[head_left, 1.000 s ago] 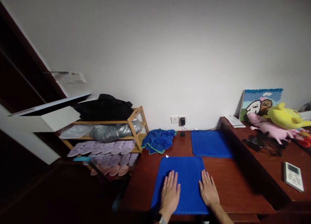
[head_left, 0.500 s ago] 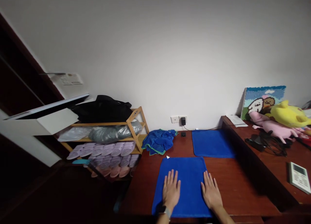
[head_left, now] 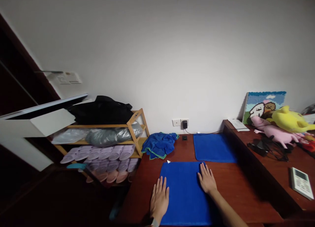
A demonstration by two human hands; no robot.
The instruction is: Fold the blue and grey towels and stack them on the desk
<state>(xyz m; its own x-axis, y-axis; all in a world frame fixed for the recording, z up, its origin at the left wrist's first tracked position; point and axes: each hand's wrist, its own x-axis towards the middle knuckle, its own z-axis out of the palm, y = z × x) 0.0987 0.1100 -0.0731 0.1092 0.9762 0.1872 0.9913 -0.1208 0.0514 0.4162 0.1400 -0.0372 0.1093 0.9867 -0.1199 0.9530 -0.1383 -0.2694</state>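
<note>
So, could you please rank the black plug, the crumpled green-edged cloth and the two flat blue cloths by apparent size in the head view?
1. Near flat blue cloth
2. Far flat blue cloth
3. Crumpled green-edged cloth
4. Black plug

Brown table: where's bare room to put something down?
The biggest bare patch of table is right of the right hand, between the far blue cloth and the near edge. Smaller, around the black square: between the crumpled cloth and far blue cloth. Crowded: next desk, far end, with plush toys and cables.
</note>
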